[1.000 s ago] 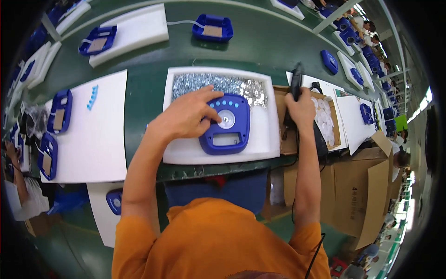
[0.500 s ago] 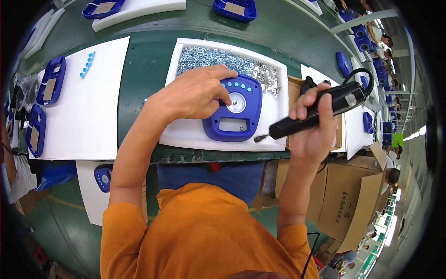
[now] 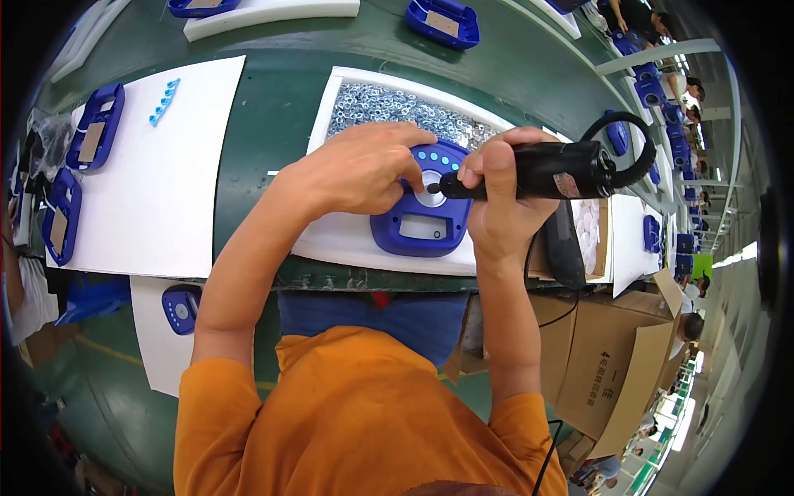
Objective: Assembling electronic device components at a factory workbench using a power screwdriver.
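Note:
A blue plastic front panel [image 3: 390, 235] with a row of light-blue round buttons, a rectangular window and a silvery centre disc lies on a white foam tray [image 3: 327, 240]. My left hand [image 3: 360, 169] is on the panel's left side, one finger stretched along its top edge and another bent down to the disc. Whether a small part sits under that fingertip is hidden. My right hand [image 3: 506, 186] is closed around a black electric screwdriver [image 3: 558, 169], held almost level. Its tip points left and meets the disc area beside my left fingertip.
Small metal fasteners [image 3: 385, 106] fill the tray's far part. Left, a white sheet [image 3: 169, 207] carries blue housings [image 3: 98, 136] and a light-blue strip [image 3: 165, 102]. A carton of pale pieces [image 3: 587, 231] and a black holder [image 3: 565, 248] stand right; an open cardboard box [image 3: 600, 355] is below.
My right hand has brought the screwdriver left, from beside the panel onto its centre disc. My left hand stays on the panel. The view has shifted slightly.

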`<act>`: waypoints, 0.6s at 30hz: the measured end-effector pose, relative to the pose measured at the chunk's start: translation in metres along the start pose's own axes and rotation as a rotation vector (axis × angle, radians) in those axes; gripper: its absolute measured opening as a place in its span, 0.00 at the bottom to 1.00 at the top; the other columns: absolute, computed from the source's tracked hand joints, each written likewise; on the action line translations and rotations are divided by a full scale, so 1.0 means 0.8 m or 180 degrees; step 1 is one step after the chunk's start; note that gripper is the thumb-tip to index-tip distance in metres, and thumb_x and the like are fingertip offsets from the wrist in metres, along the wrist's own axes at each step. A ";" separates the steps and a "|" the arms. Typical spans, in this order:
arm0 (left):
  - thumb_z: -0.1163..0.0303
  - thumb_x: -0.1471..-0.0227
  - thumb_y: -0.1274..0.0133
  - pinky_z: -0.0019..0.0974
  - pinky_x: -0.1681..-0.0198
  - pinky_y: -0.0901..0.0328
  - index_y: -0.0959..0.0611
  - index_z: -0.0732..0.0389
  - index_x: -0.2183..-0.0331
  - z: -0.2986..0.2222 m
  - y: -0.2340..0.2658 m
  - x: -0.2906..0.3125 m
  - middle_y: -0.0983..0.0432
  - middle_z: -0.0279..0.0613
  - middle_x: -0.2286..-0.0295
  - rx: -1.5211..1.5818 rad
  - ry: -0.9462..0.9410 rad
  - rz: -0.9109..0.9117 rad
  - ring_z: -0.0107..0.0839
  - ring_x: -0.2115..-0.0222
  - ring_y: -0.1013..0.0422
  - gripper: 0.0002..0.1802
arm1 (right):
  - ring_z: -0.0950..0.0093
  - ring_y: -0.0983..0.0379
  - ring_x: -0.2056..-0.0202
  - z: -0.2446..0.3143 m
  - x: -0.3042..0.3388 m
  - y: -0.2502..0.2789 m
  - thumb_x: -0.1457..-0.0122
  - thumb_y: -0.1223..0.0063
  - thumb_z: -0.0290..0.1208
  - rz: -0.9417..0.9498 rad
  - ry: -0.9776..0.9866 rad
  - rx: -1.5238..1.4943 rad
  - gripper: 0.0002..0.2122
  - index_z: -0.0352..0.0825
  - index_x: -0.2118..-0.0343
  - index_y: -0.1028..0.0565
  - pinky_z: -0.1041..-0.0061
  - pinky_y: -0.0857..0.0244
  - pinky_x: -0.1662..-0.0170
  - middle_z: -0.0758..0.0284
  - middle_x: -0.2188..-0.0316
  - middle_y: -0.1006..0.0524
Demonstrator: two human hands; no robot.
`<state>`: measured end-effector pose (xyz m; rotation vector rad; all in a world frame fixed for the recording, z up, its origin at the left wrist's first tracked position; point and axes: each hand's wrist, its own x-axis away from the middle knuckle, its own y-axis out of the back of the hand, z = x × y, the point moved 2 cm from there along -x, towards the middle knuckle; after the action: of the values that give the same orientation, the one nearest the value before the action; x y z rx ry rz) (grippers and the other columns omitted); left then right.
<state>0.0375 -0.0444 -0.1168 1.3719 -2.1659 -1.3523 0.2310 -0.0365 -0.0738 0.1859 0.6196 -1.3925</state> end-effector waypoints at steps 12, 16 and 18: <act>0.78 0.54 0.40 0.48 0.32 0.30 0.01 0.53 0.58 -0.003 0.007 -0.004 0.21 0.52 0.35 0.0202 0.0144 0.0236 0.52 0.36 0.25 0.22 | 0.80 0.22 0.74 -0.003 -0.006 -0.007 0.37 0.23 0.20 0.0090 -0.0367 0.0068 0.13 0.32 0.57 0.23 0.79 0.27 0.72 0.68 0.70 0.20; 0.79 0.54 0.41 0.48 0.32 0.31 0.02 0.53 0.58 -0.004 0.005 -0.002 0.21 0.51 0.35 0.0160 0.0105 0.0190 0.51 0.36 0.25 0.22 | 0.81 0.23 0.75 -0.004 -0.009 -0.003 0.36 0.25 0.19 0.0193 -0.0355 -0.0230 0.12 0.32 0.59 0.22 0.80 0.28 0.72 0.69 0.70 0.20; 0.79 0.53 0.41 0.47 0.32 0.31 0.02 0.54 0.58 -0.003 0.004 0.000 0.21 0.51 0.35 0.0122 0.0059 0.0114 0.51 0.36 0.25 0.22 | 0.81 0.23 0.75 -0.006 -0.011 -0.001 0.36 0.25 0.20 0.0248 -0.0407 -0.0198 0.12 0.32 0.59 0.22 0.80 0.29 0.72 0.69 0.70 0.20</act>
<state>0.0371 -0.0450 -0.1127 1.3472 -2.2044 -1.2867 0.2284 -0.0272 -0.0729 0.0700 0.5432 -1.2976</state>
